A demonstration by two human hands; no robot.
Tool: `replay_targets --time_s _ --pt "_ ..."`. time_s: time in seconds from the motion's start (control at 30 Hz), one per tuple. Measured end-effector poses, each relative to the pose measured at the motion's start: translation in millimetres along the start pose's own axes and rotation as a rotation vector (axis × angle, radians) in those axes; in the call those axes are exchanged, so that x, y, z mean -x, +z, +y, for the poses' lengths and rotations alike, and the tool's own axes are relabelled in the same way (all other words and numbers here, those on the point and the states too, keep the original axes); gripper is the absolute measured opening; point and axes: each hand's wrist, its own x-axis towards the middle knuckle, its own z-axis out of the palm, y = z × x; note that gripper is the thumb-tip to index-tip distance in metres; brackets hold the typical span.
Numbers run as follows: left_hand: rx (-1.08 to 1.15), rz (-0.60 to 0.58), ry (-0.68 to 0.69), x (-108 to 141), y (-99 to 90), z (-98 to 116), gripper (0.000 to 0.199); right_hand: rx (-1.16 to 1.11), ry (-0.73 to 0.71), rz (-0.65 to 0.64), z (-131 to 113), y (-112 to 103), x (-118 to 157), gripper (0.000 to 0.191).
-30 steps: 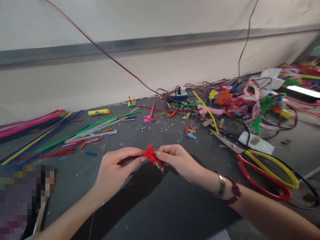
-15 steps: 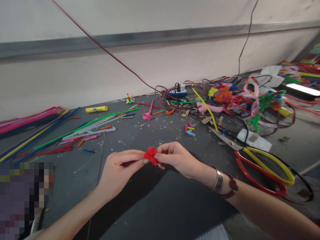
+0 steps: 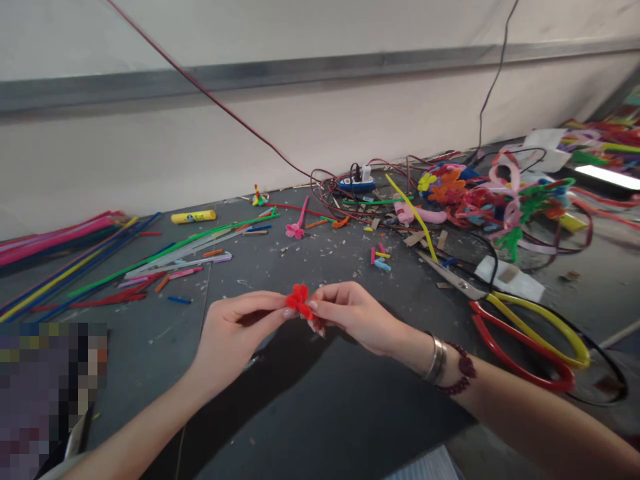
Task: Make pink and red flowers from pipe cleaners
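Both hands are held up over the dark grey table [image 3: 320,413], and the left hand [image 3: 235,333] and right hand [image 3: 355,317] meet at the fingertips. Each grip is closed, pinching opposite sides of a small red fuzzy chenille flower [image 3: 299,301], which sits in the air between them, above the table and close to the person's body. A polished silver bangle [image 3: 436,359] and a dark red beaded bracelet [image 3: 463,370] sit on the right wrist.

Off to the right lie long steel scissors with red and yellow loop handles [image 3: 530,340], and ahead is a small pink chenille flower on a stem [image 3: 295,230]. Loose short chenille offcuts [image 3: 380,259] lie nearby, with long multicoloured chenille stems [image 3: 90,267] on the left.

Risks: the small soft flower could slip if either grip loosens, and could drop among similar scraps. Uneven pulling could distort its petals or loosen its twist. Long fingernails could snag the fuzz. The right forearm passes near the scissors, so a wide movement could knock them.
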Motion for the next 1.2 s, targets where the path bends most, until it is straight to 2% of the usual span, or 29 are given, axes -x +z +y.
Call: replay_targets --time_s 0.17,0.27,0.4,0.6,0.77,1.2 --pt "-0.062 0.004 0.09 1 0.2 1 0.01 -0.09 0.076 0.041 1 2 1 0.023" --pt "-0.061 0.021 0.089 1 0.4 0 0.013 -0.086 0.067 0.061 0 1 1 0.024" --pt "0.088 0.035 -0.032 -1 0.1 -3 0.013 -0.083 0.034 0.068 -1 1 1 0.025" --pt "0.501 -0.111 -0.239 -4 1.3 -15 0.016 -0.084 0.04 0.104 -4 1 1 0.014" --pt "0.647 -0.184 -0.353 -3 2.9 -12 0.014 -0.11 0.081 0.076 -4 1 3 0.015" --pt "0.589 -0.158 -0.268 5 6.3 -19 0.017 -0.349 0.129 -0.022 7 5 4 0.015"
